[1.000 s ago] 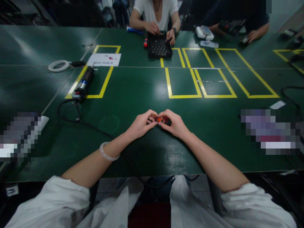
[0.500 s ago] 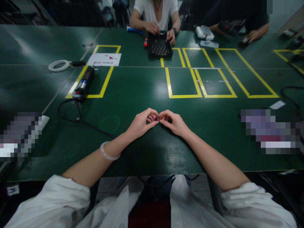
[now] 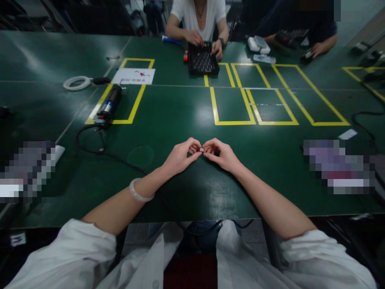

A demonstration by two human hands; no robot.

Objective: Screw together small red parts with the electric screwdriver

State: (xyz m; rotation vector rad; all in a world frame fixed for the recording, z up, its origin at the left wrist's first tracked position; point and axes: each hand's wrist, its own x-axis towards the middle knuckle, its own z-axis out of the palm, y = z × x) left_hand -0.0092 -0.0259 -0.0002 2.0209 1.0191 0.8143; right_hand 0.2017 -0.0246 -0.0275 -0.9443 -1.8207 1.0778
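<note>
My left hand [image 3: 180, 156] and my right hand [image 3: 223, 155] meet fingertip to fingertip over the green table [image 3: 168, 120], just in front of me. Both pinch one tiny part [image 3: 201, 149] between thumbs and forefingers; it shows a pale face with a trace of red and is too small to name. The other fingers of both hands are curled. A pale bangle sits on my left wrist. My forearms rest near the table's front edge.
A black cylindrical tool [image 3: 110, 103] with a cable [image 3: 99, 144] lies at the left in a yellow taped box. A person across the table handles a black tray [image 3: 202, 60]. Another person's hand [image 3: 317, 49] is at the far right. White tape roll [image 3: 76, 82] at far left.
The part between my fingertips has turned: its orange-red side showed before, a paler face shows now. My hands stay in the same spot, pinched slightly tighter together.
</note>
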